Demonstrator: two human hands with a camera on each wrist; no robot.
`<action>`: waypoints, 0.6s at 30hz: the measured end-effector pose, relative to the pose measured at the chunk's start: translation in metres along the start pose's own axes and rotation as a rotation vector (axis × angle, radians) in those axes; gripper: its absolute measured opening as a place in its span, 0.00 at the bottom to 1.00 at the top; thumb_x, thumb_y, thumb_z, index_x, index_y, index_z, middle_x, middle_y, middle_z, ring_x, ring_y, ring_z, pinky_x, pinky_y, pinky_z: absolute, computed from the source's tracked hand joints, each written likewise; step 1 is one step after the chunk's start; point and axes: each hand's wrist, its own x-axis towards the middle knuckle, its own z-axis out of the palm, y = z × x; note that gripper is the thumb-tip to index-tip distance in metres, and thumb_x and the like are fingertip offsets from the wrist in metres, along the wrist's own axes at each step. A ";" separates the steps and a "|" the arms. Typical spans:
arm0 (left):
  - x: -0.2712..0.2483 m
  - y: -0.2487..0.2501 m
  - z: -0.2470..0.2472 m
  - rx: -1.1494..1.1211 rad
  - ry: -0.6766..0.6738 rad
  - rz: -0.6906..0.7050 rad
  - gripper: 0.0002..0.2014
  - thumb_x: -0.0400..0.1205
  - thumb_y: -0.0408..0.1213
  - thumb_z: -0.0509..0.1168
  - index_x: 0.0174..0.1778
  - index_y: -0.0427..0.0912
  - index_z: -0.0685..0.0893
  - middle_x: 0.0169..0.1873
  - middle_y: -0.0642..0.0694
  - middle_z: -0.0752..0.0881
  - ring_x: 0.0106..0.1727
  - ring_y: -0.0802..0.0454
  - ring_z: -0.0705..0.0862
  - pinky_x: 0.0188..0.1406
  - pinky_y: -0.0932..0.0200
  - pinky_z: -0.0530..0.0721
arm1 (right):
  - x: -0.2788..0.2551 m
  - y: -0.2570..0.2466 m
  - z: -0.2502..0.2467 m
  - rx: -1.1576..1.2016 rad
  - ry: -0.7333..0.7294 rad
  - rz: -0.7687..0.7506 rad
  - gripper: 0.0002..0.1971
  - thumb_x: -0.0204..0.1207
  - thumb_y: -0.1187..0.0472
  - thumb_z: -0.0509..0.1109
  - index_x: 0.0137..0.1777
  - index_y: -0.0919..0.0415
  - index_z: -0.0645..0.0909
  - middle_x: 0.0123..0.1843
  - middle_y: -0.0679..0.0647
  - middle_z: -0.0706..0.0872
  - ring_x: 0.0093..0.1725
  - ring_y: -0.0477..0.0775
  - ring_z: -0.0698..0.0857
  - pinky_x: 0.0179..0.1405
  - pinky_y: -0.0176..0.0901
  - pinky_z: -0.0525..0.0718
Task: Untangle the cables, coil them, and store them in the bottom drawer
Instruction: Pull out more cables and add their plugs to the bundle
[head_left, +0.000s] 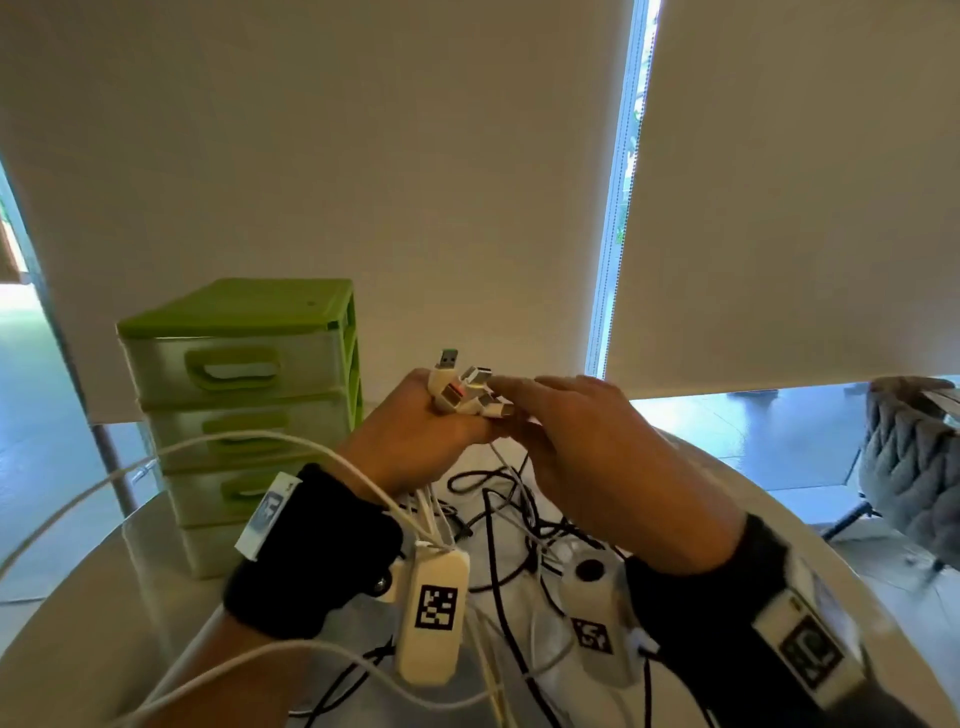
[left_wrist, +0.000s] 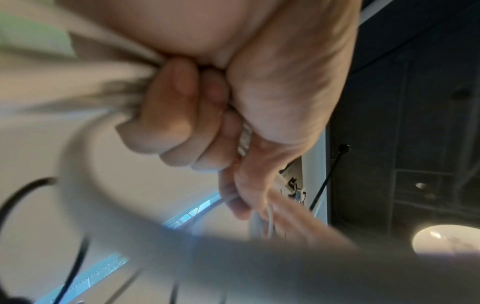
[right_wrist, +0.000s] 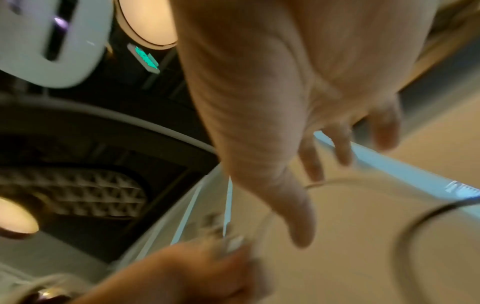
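The left hand (head_left: 415, 441) is raised above the table (head_left: 78, 623) with its fingers curled tight round a bundle of white cables (head_left: 426, 514). Their plugs (head_left: 465, 392) fan out above the fist, USB ends showing. The left wrist view confirms the closed grip on the strands.

The right hand (head_left: 582, 436) lies just beside the plugs, fingers extended and slightly spread. Its fingertips (head_left: 506, 387) reach the plug cluster; whether they touch it cannot be told. The right wrist view shows the fingers relaxed and holding nothing.

Cable position: the white strands hang from the fist to the table, and long white loops run off toward the left and near edges. The black cables (head_left: 498, 499) lie on the table below both hands, crossing each other and the white ones.

Drawer unit (head_left: 244, 415): a green unit stands at the left rear of the table. The drawers that show look closed; the left forearm partly hides the bottom drawer (head_left: 208, 551).

Progress, as judged: early. Plug ends appear gathered in one hand, a sorting step. Still to do:
1. Separate white from black.
2. Coil each cable.
3. Open the bottom drawer and store the coils.
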 end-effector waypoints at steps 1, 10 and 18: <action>-0.001 0.000 -0.002 -0.043 -0.004 -0.016 0.09 0.79 0.32 0.69 0.33 0.36 0.83 0.14 0.56 0.69 0.14 0.61 0.65 0.16 0.68 0.64 | 0.001 0.001 0.001 0.014 -0.009 -0.024 0.14 0.84 0.57 0.62 0.68 0.48 0.78 0.56 0.47 0.86 0.53 0.48 0.83 0.62 0.45 0.79; 0.002 -0.015 0.002 -0.055 -0.135 -0.150 0.17 0.82 0.37 0.68 0.25 0.45 0.80 0.14 0.51 0.66 0.14 0.57 0.62 0.14 0.67 0.61 | -0.016 0.082 -0.061 0.608 0.985 0.422 0.10 0.74 0.54 0.61 0.38 0.45 0.83 0.20 0.43 0.75 0.20 0.44 0.73 0.23 0.39 0.73; -0.001 0.000 0.013 -0.054 -0.056 -0.055 0.07 0.82 0.25 0.64 0.39 0.30 0.82 0.09 0.59 0.73 0.12 0.68 0.72 0.16 0.80 0.65 | -0.011 0.051 -0.032 -0.046 0.352 0.306 0.39 0.71 0.60 0.77 0.81 0.49 0.65 0.73 0.57 0.73 0.72 0.62 0.72 0.75 0.61 0.67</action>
